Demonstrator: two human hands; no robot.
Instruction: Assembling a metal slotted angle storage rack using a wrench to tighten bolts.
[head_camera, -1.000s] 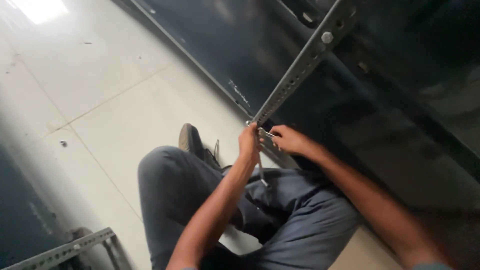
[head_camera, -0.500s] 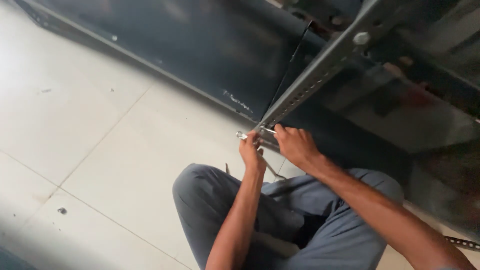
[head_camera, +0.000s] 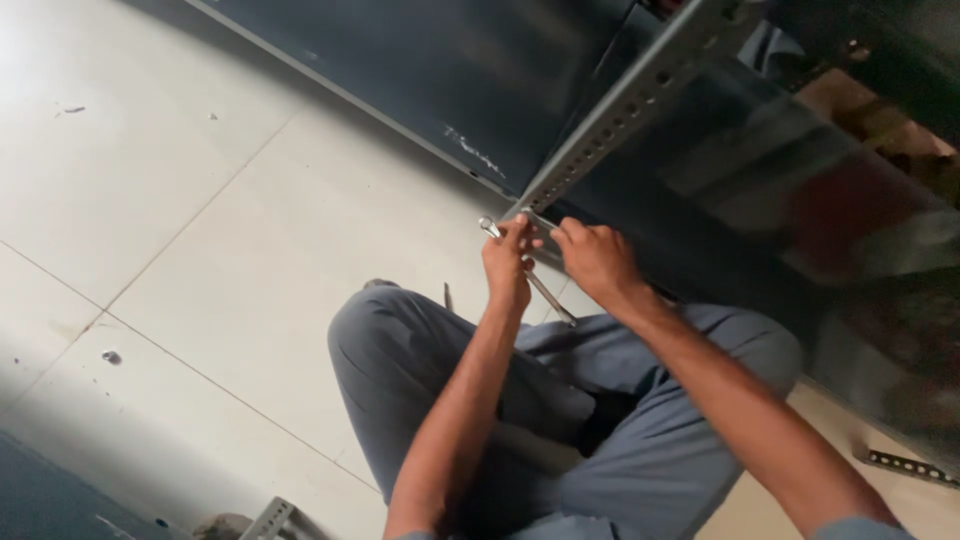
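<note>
My left hand (head_camera: 508, 262) grips a slim metal spanner (head_camera: 545, 296) whose ring end (head_camera: 489, 228) sits at the lower end of a perforated grey angle bar (head_camera: 612, 125). My right hand (head_camera: 595, 258) is closed at the same bar end, fingers pinched on the joint; what they pinch is hidden. The bar rises to the upper right along a dark metal panel (head_camera: 760, 190). Both hands nearly touch each other. My legs in grey trousers (head_camera: 620, 440) are folded below them.
Pale floor tiles (head_camera: 200, 230) spread left of me. A large dark panel (head_camera: 440, 70) lies along the top. A short perforated strip (head_camera: 905, 465) rests at the right, another metal piece (head_camera: 275, 518) at the bottom edge, and a small washer (head_camera: 110, 356) on the floor.
The view has swung right and down, so hands and bar end sit lower in frame. Both hands stay at the bar's lower end; the spanner has turned a little in my left hand.
</note>
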